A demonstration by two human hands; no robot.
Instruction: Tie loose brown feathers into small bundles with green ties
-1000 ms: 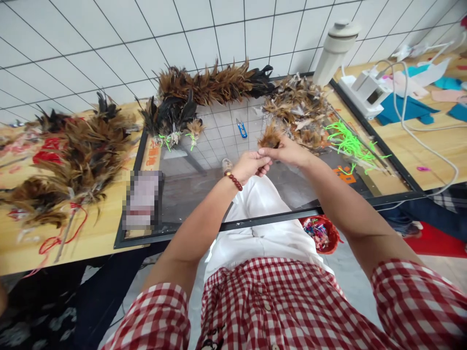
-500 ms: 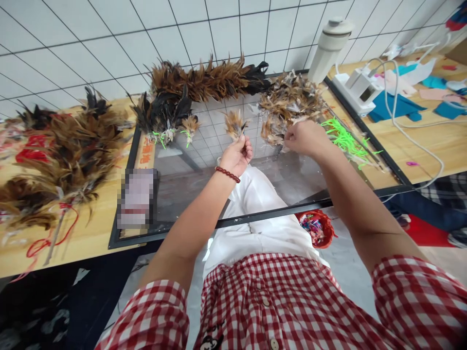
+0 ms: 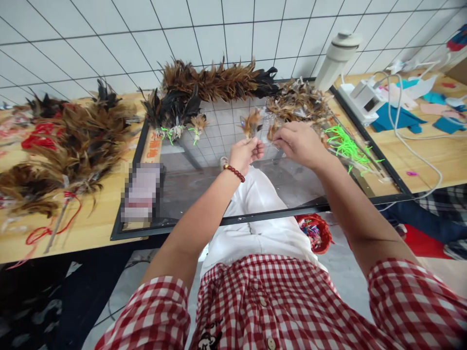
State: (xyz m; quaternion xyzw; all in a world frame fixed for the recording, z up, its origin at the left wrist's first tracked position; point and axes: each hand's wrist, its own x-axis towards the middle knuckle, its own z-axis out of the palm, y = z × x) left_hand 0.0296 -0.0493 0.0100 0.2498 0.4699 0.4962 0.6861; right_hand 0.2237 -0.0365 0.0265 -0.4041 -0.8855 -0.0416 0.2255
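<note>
A small fan of brown and black feathers (image 3: 251, 121) rises from the pinched fingers of my left hand (image 3: 249, 153), above the glass panel (image 3: 204, 180). My right hand (image 3: 297, 141) is just to its right, with fingers bent together at the near edge of a loose brown feather pile (image 3: 301, 102); whatever sits between those fingertips is hidden. Beyond lies a long brown feather garland (image 3: 215, 80) with black ends. Left of my hands are a black feather bunch (image 3: 178, 109) and a small brown feather tuft (image 3: 199, 124), both with green ties.
Bright green strips (image 3: 345, 146) lie right of my right hand. A pale bottle (image 3: 335, 61) and a white power strip (image 3: 359, 102) stand at the back right. A blurred-out rectangular item (image 3: 142, 192) and large brown feather bundles (image 3: 87, 131) lie leftward. Below hangs a red basket (image 3: 315, 233).
My left hand has moved a little right with the feathers, and my right hand has come left, closer to it. The whole view has shifted slightly.
</note>
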